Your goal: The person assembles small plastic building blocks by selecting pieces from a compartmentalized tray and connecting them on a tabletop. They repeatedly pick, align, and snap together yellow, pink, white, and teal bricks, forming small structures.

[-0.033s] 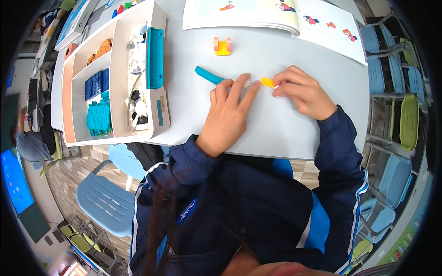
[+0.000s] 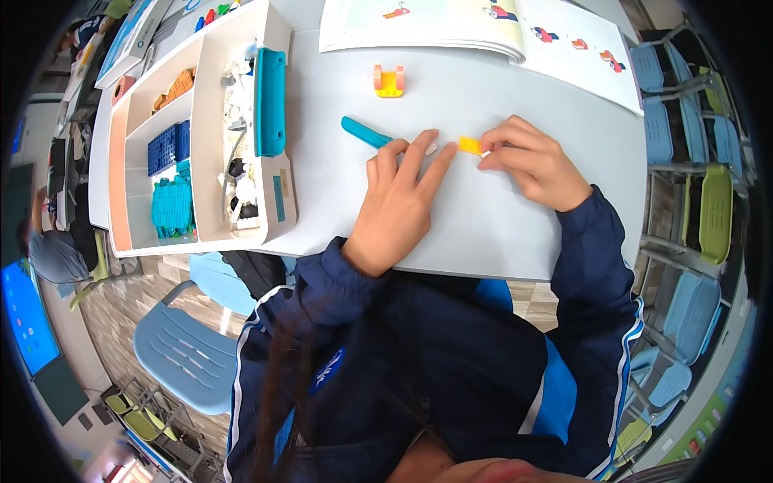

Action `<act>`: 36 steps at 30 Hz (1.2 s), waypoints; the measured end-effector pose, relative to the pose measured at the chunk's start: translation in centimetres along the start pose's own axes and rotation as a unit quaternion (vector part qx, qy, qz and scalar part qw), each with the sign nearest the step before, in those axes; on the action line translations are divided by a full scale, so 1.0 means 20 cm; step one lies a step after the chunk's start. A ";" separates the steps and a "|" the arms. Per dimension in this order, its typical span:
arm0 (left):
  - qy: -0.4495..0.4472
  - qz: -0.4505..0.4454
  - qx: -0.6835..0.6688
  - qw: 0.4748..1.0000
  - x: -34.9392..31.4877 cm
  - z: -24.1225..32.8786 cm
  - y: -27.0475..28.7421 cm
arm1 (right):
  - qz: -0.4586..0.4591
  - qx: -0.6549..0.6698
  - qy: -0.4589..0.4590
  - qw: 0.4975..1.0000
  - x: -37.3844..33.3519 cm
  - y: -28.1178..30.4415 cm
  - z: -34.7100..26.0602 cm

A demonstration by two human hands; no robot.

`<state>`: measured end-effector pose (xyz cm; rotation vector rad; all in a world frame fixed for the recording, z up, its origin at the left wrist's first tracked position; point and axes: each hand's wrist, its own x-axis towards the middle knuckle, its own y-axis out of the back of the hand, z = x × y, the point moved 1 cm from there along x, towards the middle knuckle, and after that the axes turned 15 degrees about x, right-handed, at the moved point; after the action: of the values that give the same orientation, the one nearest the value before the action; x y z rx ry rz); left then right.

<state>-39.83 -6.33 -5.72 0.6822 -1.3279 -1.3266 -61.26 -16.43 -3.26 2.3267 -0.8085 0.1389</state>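
My right hand [image 2: 535, 165] pinches a small yellow brick [image 2: 469, 146] between thumb and fingertips, just over the table; a bit of white shows beside the fingertips. My left hand [image 2: 396, 201] lies palm down with its fingers spread. Beside its index and middle fingers is a small whitish piece [image 2: 431, 150], partly covered, and I cannot tell whether they touch it. A long teal piece [image 2: 364, 131] with a rounded end points away from the left fingers, its near end hidden behind them. Farther off stands a small yellow and pink-orange brick assembly [image 2: 389, 82].
On the left, a white sorting box [image 2: 283, 181] holds blue, teal, orange, white and black bricks, with a teal bin [image 2: 270, 103] at its right side. An open picture booklet [image 2: 576, 76] lies at the far right. A blue chair [image 2: 183, 350] stands left of me.
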 end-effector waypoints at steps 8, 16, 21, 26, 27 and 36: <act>0.014 0.002 0.021 1.000 0.00 -0.01 0.01 | 0.211 0.027 -0.008 0.977 0.02 -0.04 -0.03; 0.034 -0.019 0.007 0.999 0.00 0.00 0.00 | 0.225 -0.003 -0.062 0.972 0.08 -0.14 -0.03; 0.044 -0.021 -0.006 0.999 0.01 0.00 -0.02 | 0.178 -0.098 -0.036 0.979 0.09 -0.13 -0.03; 0.050 -0.003 -0.007 0.999 0.00 0.00 -0.05 | 0.154 -0.108 -0.050 0.981 0.09 -0.15 -0.04; 0.050 -0.001 0.000 0.999 0.00 -0.01 -0.05 | 0.149 -0.112 -0.044 0.982 0.09 -0.15 -0.04; 0.039 -0.012 0.046 0.998 0.00 0.00 -0.05 | 0.120 -0.110 -0.036 0.986 0.11 -0.15 -0.05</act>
<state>-40.06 -6.56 -6.56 0.8082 -1.3284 -1.2517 -57.55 -15.20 -3.46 2.0335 -1.0828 0.0665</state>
